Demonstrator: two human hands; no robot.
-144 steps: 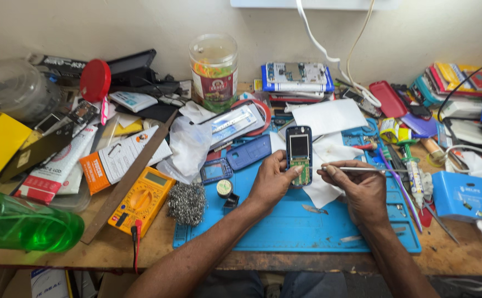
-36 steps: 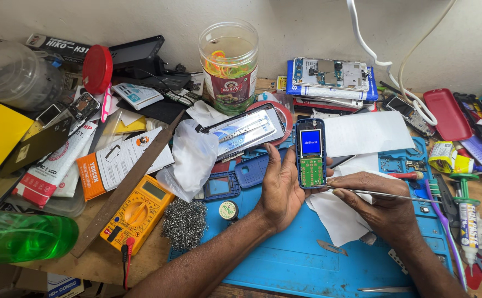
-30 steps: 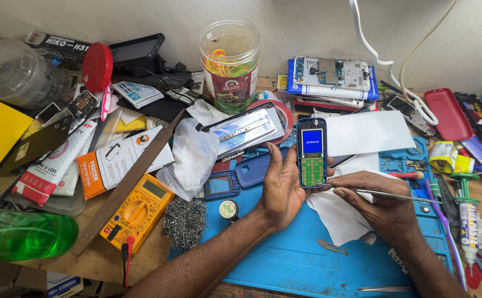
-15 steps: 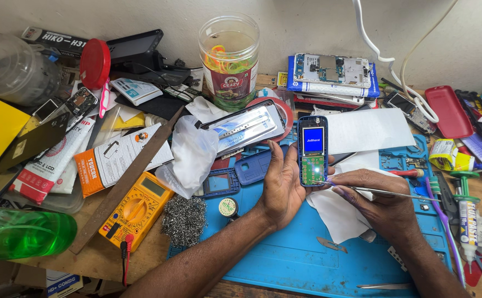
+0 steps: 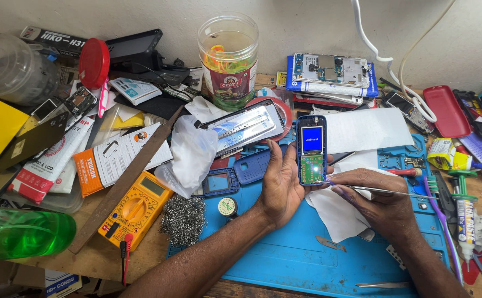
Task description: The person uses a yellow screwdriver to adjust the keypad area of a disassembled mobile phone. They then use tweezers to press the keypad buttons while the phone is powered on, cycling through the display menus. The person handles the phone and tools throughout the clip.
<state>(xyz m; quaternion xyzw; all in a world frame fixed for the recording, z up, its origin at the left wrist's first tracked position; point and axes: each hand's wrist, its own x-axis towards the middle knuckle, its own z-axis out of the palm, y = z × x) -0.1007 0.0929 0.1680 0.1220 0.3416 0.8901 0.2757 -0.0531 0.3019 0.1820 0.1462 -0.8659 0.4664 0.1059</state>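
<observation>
Clearly, with left hand [image 5: 279,185] gripping the lit phone [image 5: 311,149] and right hand [image 5: 379,204] pinching tweezers [image 5: 384,191], a slip could scratch its board.

The blue mat [image 5: 285,259] has bare room low down, between the two arms. Clutter blocks the far side: a jar [image 5: 228,60], a tray [image 5: 246,127], white paper [image 5: 365,129]. Left sits a meter [image 5: 136,208].

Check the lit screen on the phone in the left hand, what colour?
Blue, on the small phone held by the left hand; head view shows it.
</observation>
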